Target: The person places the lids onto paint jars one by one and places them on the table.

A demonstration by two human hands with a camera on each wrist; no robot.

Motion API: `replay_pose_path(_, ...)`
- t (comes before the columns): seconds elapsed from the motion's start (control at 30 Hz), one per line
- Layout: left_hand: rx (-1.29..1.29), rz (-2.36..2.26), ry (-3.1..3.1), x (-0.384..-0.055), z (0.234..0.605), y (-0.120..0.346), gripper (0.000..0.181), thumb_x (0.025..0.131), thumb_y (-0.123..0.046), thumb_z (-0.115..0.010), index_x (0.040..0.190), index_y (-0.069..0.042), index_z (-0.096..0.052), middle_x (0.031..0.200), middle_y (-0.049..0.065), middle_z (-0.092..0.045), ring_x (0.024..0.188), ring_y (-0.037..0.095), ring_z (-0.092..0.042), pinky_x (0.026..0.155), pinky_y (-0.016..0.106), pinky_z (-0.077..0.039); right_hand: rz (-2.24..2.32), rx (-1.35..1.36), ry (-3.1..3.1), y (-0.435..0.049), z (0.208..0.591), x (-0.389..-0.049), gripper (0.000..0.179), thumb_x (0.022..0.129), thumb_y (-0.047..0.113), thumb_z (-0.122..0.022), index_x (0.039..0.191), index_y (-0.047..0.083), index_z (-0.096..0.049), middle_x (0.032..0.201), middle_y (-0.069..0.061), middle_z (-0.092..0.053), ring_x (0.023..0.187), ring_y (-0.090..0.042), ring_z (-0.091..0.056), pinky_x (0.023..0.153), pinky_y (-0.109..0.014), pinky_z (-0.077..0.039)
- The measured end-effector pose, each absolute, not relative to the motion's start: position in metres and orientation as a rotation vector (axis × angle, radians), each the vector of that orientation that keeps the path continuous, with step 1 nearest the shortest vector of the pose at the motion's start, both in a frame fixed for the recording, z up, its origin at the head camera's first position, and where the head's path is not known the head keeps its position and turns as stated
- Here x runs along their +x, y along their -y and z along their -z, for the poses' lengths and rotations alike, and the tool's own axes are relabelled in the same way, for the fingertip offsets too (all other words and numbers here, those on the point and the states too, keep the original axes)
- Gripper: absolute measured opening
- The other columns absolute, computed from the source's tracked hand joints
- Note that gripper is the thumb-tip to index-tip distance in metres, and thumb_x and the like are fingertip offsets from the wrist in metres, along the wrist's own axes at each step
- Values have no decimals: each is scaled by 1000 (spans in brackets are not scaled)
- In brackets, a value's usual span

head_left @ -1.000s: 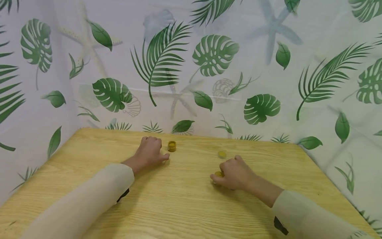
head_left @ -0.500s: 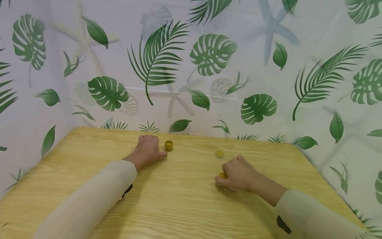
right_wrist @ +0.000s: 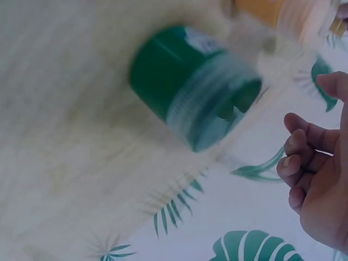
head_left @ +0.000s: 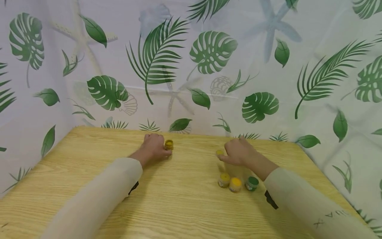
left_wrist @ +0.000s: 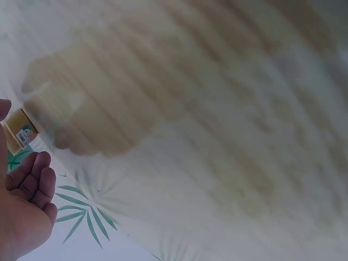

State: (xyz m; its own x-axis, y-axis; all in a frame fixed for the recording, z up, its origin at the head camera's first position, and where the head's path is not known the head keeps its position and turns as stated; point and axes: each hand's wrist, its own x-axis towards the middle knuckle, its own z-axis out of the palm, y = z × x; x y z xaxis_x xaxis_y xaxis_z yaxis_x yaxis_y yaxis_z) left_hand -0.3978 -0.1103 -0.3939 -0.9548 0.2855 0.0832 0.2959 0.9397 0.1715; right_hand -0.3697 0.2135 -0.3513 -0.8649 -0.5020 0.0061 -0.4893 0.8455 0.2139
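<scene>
My left hand (head_left: 153, 147) is beside a small uncapped paint jar (head_left: 169, 144) of ochre yellow near the table's back edge. In the left wrist view the jar (left_wrist: 22, 131) shows beyond the loosely bent fingers (left_wrist: 37, 179); contact is unclear. My right hand (head_left: 239, 152) hovers by a flat clear lid (head_left: 219, 152) with yellow on it, thumb close to its edge. Loosely curved fingers with nothing between them show in the right wrist view. Nearer me stand three capped paint jars: mustard (head_left: 224, 180), orange-yellow (head_left: 235, 184) and green (head_left: 252, 183).
The wood-grain table (head_left: 179, 205) reaches a white cloth backdrop (head_left: 185, 109) printed with green leaves, which also rises at both sides. In the right wrist view the green jar (right_wrist: 163, 76) is close below the wrist.
My right hand has left the capped jars and moved away from me to the lid, uncovering them. My left hand has shifted slightly right, closer to the uncapped jar.
</scene>
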Motion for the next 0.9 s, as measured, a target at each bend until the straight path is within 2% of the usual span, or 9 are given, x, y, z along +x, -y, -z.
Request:
replay_pose_path(0.1, -462, 251, 3023, -400, 395, 105, 39, 87, -44, -65, 74, -11, -50, 78, 4, -52, 82, 25, -48, 85, 44, -33, 331, 727, 3058, -215, 350, -384, 47, 96, 48, -54, 66, 12, -54, 64, -1, -56, 69, -23, -59, 97, -60, -40)
replay_pose_path(0.23, -455, 234, 3025, -402, 396, 103, 39, 88, -45, -65, 76, -10, -51, 77, 5, -52, 81, 25, -49, 83, 42, -33, 277, 682, 3162, -215, 352, -396, 43, 95, 47, -56, 75, 9, -58, 73, -4, -60, 75, -24, -58, 92, -55, -37)
replay_pose_path(0.3, -446, 246, 3036, -403, 397, 103, 39, 88, -44, -64, 77, -10, -51, 77, 4, -50, 81, 26, -49, 81, 41, -32, 247, 673, 3191, -213, 354, -400, 41, 94, 45, -56, 76, 8, -58, 75, -4, -60, 77, -25, -58, 95, -57, -36)
replay_pose_path(0.37, -440, 267, 3044, -403, 397, 102, 38, 88, -44, -64, 77, -9, -51, 76, 4, -49, 81, 26, -48, 80, 41, -31, 219, 662, 3216, -211, 358, -403, 39, 93, 43, -56, 73, 9, -56, 74, -4, -57, 76, -24, -56, 95, -57, -35)
replay_pose_path(0.57, -437, 318, 3051, -405, 398, 98, 38, 89, -43, -63, 75, -10, -49, 74, 4, -48, 78, 25, -48, 82, 43, -32, 179, 631, 3271, -205, 364, -401, 33, 92, 34, -54, 68, 12, -46, 76, -4, -52, 79, -23, -53, 106, -64, -29)
replay_pose_path(0.7, -406, 343, 3062, -407, 399, 96, 36, 90, -40, -64, 77, -10, -50, 77, 5, -49, 80, 26, -48, 82, 43, -32, 181, 656, 3263, -202, 365, -399, 29, 91, 29, -54, 68, 13, -47, 77, -5, -54, 82, -23, -55, 111, -71, -20)
replay_pose_path(0.9, -423, 329, 3045, -409, 401, 96, 33, 90, -36, -65, 75, -11, -48, 75, 3, -47, 76, 24, -47, 80, 42, -32, 183, 679, 3232, -198, 364, -397, 29, 92, 28, -56, 70, 11, -50, 78, -6, -57, 83, -26, -58, 110, -68, -24)
